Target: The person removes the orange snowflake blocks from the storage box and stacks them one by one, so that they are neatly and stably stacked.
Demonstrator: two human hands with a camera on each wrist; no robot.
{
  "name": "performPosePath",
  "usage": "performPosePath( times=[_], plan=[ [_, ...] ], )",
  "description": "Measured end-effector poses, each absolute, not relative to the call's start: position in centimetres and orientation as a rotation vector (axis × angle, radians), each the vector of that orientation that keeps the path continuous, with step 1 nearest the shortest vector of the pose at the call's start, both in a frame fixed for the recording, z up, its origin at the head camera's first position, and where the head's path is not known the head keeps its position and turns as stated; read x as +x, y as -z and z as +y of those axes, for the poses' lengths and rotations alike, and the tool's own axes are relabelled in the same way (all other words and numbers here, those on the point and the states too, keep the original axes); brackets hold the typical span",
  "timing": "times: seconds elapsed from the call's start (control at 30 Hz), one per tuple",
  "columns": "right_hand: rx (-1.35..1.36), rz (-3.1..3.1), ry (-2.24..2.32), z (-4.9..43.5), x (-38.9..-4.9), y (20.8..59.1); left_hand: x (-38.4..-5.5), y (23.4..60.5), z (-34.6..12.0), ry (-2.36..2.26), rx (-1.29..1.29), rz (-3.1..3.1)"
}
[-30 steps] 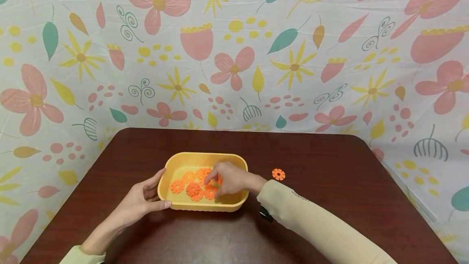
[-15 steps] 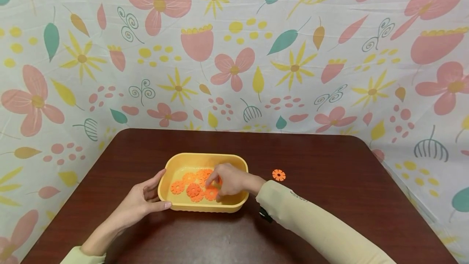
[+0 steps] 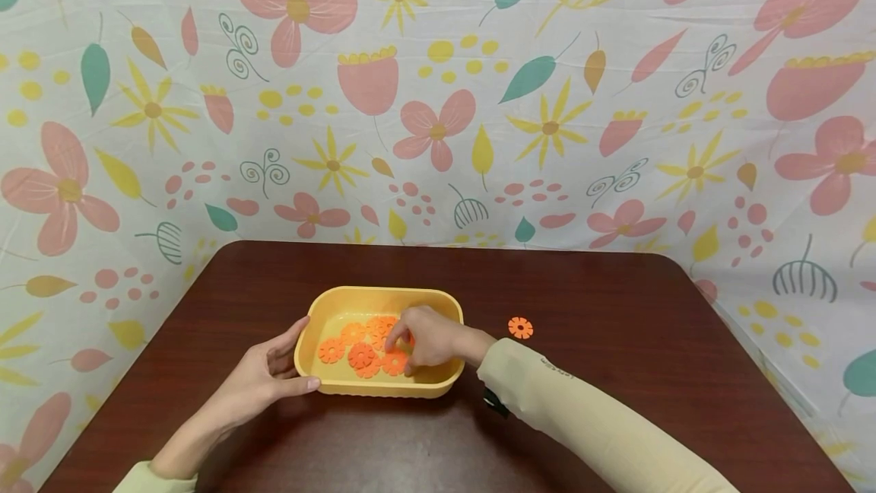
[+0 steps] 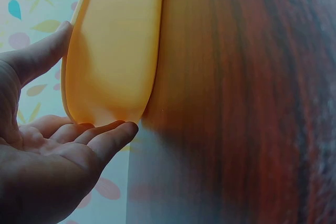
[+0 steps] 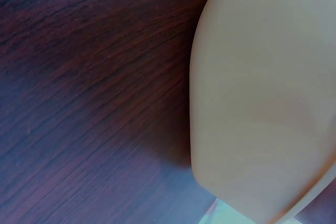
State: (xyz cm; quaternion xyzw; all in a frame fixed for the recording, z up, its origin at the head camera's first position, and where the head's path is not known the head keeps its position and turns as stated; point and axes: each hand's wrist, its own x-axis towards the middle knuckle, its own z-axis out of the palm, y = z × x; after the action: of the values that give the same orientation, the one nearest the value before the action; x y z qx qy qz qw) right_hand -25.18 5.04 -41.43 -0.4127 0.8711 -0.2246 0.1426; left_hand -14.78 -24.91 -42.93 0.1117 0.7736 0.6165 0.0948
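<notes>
A yellow plastic tub rests on the table with several orange notched building discs on its floor. My left hand holds the tub's left end, thumb at the near corner and fingers around the outer wall. The left wrist view shows those fingers against the tub's end. My right hand reaches over the right rim into the tub, index finger and thumb pointing down among the discs. Whether it pinches one I cannot tell. Only the tub's outer wall and the table show in the right wrist view.
One orange disc lies alone on the dark wood table, right of the tub and beyond the right sleeve. A flower-printed cloth hangs behind the table and along its sides.
My right hand has shifted very slightly to the right inside the tub, then stays nearly still. The left hand, tub and lone disc keep their places.
</notes>
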Motion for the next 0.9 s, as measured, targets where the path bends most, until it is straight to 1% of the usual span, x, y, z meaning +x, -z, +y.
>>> performPosePath(
  times=[0.37,0.9],
  plan=[
    [-1.135,2.525,0.675,5.09,-24.99,41.3,-14.78,42.84,-24.89,-1.824,0.333,2.289],
    [-1.124,2.527,0.65,4.93,-25.05,41.35,-14.75,42.77,-24.88,-1.824,0.328,2.289]
  ],
)
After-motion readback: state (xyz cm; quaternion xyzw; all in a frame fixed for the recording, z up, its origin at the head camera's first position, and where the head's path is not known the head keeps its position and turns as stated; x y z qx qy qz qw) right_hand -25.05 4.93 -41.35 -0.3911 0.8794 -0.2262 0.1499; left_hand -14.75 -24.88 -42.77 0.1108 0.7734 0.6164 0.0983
